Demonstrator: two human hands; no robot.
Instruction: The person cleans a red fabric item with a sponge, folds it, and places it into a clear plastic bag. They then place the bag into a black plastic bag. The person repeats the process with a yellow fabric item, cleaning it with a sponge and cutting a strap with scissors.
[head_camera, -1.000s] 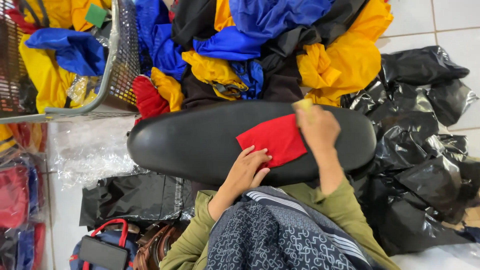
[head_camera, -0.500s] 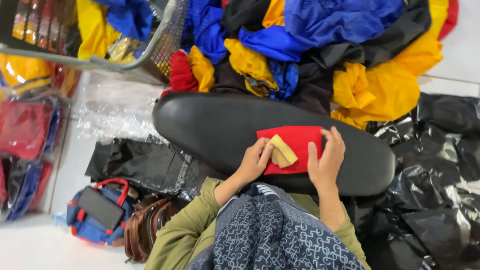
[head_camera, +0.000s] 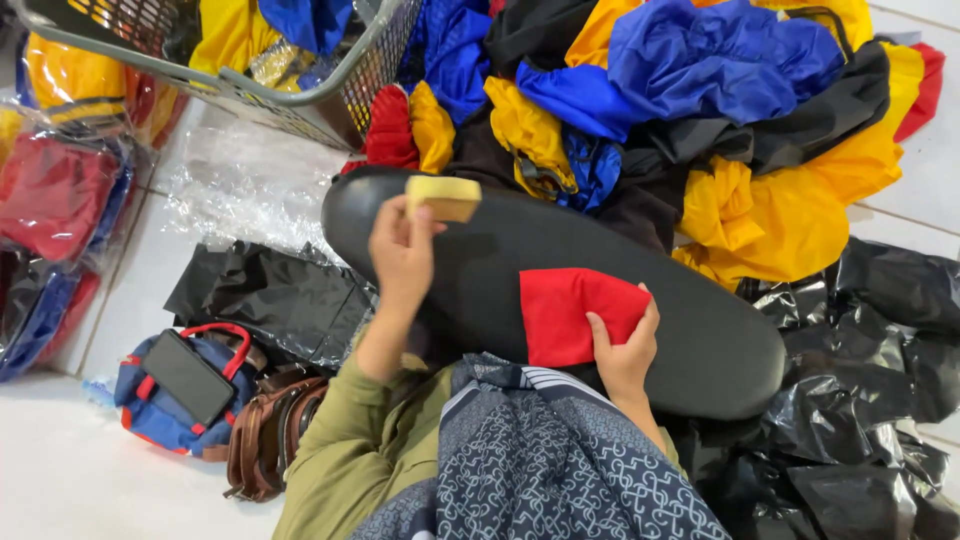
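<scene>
A folded red cloth (head_camera: 570, 315) lies flat on a black oval padded board (head_camera: 700, 330). My right hand (head_camera: 625, 350) presses on the cloth's near right edge, fingers curled over it. My left hand (head_camera: 400, 250) is raised over the board's left end and grips a small yellow rectangular block (head_camera: 443, 197). The olive sleeves and a dark patterned garment (head_camera: 540, 470) fill the bottom of the view.
A heap of yellow, blue, black and red garments (head_camera: 700, 110) lies behind the board. A wire basket (head_camera: 300, 90) stands at upper left. Clear plastic wrap (head_camera: 240, 180), black plastic bags (head_camera: 880, 400), a blue bag with a phone (head_camera: 185, 380) and a brown bag (head_camera: 265, 440) surround me.
The yellow block passed from my right hand to my left, which has lifted it off the red cloth toward the board's left end. My right hand now holds the cloth down.
</scene>
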